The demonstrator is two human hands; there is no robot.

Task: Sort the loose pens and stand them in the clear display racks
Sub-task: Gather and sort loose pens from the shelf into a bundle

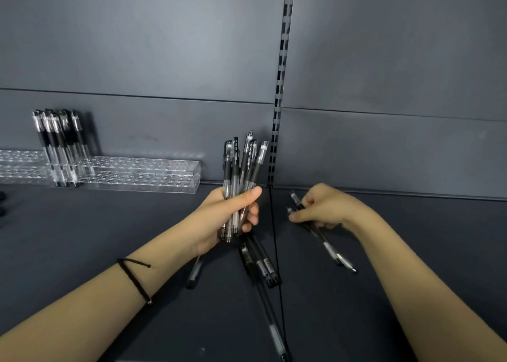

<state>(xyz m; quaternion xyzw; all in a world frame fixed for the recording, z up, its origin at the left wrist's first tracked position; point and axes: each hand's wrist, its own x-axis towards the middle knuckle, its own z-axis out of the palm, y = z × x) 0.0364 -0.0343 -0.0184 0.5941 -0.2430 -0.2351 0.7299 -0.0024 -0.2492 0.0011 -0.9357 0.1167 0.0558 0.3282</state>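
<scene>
- Gathering is going on: the left grip (230, 216) is holding a pen bundle (242, 164) upright.
- The right grip (323, 208) is pinching two loose pens (329, 247) on the shelf (82, 238).
- The next move is probably needing their lift into the bundle.

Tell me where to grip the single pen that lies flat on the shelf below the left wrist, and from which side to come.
Probably pinch the single pen across its barrel at the dark near end, from above. It lies flat and alone on the shelf, and its far end runs under the left hand, which holds a bundle of pens.
</scene>
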